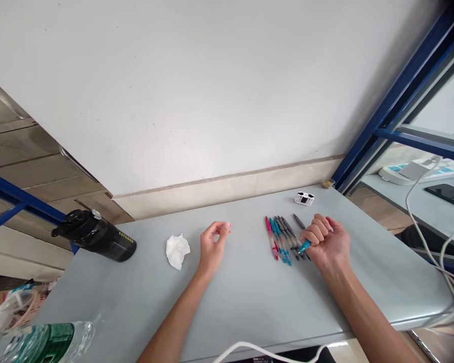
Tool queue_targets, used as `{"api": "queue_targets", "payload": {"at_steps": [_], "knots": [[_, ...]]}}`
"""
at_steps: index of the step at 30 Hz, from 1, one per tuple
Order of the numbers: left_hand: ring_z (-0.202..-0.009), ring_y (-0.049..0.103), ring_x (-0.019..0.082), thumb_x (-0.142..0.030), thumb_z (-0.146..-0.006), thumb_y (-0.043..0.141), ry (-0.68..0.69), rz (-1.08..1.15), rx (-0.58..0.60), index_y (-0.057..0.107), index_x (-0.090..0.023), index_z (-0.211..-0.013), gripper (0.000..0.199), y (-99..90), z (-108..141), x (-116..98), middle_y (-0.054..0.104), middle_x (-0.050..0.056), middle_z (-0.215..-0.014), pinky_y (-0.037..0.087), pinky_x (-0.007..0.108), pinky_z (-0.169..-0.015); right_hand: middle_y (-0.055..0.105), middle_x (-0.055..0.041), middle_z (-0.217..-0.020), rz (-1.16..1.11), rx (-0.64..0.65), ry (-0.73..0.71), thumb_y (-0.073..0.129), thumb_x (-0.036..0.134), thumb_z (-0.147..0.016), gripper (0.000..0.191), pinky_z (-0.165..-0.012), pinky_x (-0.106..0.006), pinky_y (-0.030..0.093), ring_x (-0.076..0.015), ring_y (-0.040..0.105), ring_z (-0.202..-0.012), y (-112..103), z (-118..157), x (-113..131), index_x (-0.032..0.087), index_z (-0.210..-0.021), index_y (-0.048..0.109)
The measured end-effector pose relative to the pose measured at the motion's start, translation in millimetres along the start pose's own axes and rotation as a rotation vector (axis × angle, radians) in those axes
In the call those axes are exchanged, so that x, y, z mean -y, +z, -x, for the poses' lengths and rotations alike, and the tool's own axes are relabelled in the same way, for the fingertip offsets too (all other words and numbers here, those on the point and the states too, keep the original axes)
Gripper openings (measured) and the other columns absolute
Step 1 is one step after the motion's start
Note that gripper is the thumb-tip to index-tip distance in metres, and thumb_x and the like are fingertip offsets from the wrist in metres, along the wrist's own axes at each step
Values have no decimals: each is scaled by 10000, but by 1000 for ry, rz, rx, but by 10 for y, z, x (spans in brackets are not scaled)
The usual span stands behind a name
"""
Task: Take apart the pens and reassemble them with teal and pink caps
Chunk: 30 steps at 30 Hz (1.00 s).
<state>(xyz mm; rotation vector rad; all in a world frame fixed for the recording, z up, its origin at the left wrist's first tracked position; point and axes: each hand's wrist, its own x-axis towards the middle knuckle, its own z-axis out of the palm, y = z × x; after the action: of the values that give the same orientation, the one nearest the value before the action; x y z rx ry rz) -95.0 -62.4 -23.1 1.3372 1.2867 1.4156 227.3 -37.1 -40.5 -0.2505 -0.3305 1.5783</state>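
Note:
My right hand (330,243) is closed in a fist around a pen, whose teal end (303,246) sticks out on the left; my fingers hide the rest. Just left of that hand, several pens lie side by side on the table: a pink one (271,237), teal ones (280,239) and dark grey ones (288,234). Another grey pen (298,221) lies slightly apart, partly behind the fist. My left hand (213,247) is raised over the middle of the table, thumb and index fingertips together. Whether anything small is pinched there I cannot make out.
A crumpled white tissue (177,251) lies left of my left hand. Farther left is a black bottle (98,237), with a clear plastic bottle (41,343) nearer. A small white device (304,198) sits near the back edge. White cables (419,222) hang at the right.

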Motion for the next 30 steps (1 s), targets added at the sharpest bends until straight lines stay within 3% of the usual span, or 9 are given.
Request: {"api": "queue_targets", "payload": {"at_steps": [10,15,17,20,22,26,28,30], "knots": [[-946,723,224,-579,-1004,699,5,-3,2,757,-210,-926,382,9,-1,4,778,68,-971,546,334,-914,349,76,-549,105,-108,-50,631,404,-1010,370,-364,-254,343,-110,192,-438,236,81,-38,262,-744,417],[-943,730,225,-588,-998,704,-5,-2,3,761,-203,-930,395,11,-3,9,787,74,-983,548,334,-908,302,70,-598,195,-113,-100,626,370,-1052,365,-387,-240,361,-113,213,-464,309,81,-68,246,-740,484],[-946,729,224,-581,-999,705,-6,1,10,762,-202,-935,389,9,-1,8,786,73,-983,545,333,-908,326,57,-626,201,-106,-122,625,371,-1063,365,-441,-242,427,-116,295,-490,351,51,-100,243,-741,509],[-945,720,224,-568,-1007,701,3,-6,23,765,-205,-935,375,6,3,0,770,63,-937,536,330,-903,543,-7,-777,277,-143,-191,596,529,-1081,422,-641,-302,577,-160,552,-693,399,0,-125,257,-760,561],[-947,715,226,-564,-1011,695,11,-18,27,767,-209,-935,371,7,7,-10,766,59,-921,531,329,-901,643,-27,-939,392,-177,-260,580,635,-1068,446,-714,-322,595,-181,614,-821,395,8,-93,278,-804,618],[-938,716,228,-569,-1013,686,19,-30,43,772,-210,-936,377,24,23,-30,770,56,-911,528,329,-894,680,-20,-1012,698,-163,-359,644,670,-1025,400,-669,-312,560,-159,606,-742,272,190,118,298,-905,731],[-945,715,231,-571,-1016,681,26,-40,57,771,-210,-926,382,37,34,-34,767,53,-893,526,330,-899,726,-63,-1148,970,-182,-413,686,622,-1015,365,-781,-363,598,-215,695,-883,164,319,262,278,-957,789],[-953,713,234,-572,-1018,676,36,-58,67,766,-211,-904,389,49,43,-28,768,53,-886,525,334,-909,754,-92,-1258,1262,-184,-421,693,591,-1017,358,-942,-439,606,-299,735,-1090,37,421,392,280,-1146,813]]}}
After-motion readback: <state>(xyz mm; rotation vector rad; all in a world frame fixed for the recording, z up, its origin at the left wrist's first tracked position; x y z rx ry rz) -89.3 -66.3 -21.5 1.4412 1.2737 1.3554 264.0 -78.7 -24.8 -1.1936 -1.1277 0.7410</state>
